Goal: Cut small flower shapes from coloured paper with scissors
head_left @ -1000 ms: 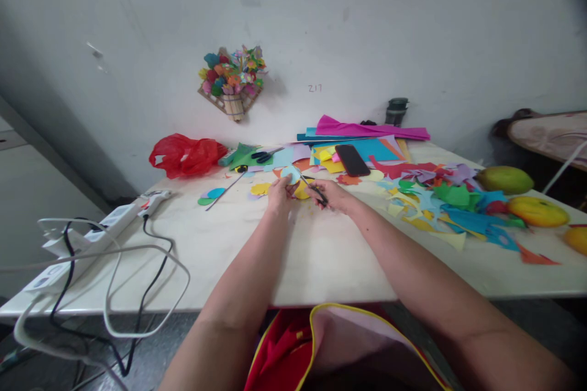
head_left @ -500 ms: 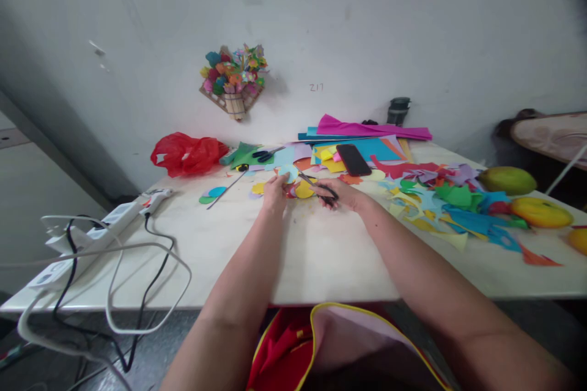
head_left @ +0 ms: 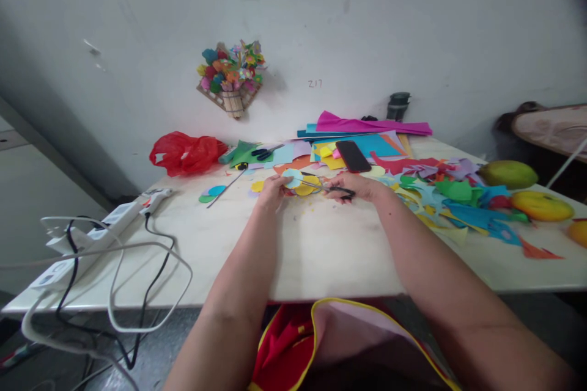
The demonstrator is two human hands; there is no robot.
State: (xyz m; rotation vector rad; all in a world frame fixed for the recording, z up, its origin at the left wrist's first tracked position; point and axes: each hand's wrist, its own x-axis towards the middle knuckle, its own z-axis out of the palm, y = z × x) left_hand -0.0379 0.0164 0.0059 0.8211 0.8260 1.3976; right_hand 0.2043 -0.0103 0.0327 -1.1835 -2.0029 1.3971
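Pinched in my left hand (head_left: 274, 190) is a pale blue paper circle (head_left: 292, 178), held just above the table. My right hand (head_left: 351, 187) grips a pair of scissors (head_left: 316, 185) with dark handles, the blades pointing left toward the circle's edge. Whether the blades touch the paper I cannot tell. Beneath the blades lies a yellow paper circle (head_left: 308, 186), and another yellow piece (head_left: 257, 186) rests just left of my left hand. Small paper bits are scattered on the table under the hands.
Colourful paper scraps (head_left: 440, 189) and several mangoes (head_left: 541, 204) lie at right. Behind are a phone (head_left: 353, 156), paper sheets (head_left: 378, 145) and second scissors (head_left: 266, 152). A red plastic bag (head_left: 186, 154) sits back left; a power strip (head_left: 98, 238) with cables runs along the left.
My right hand and the scissors have drawn back to the right, and the blades now lie flatter. The pale blue circle in my left hand has turned and moved slightly right and lower.
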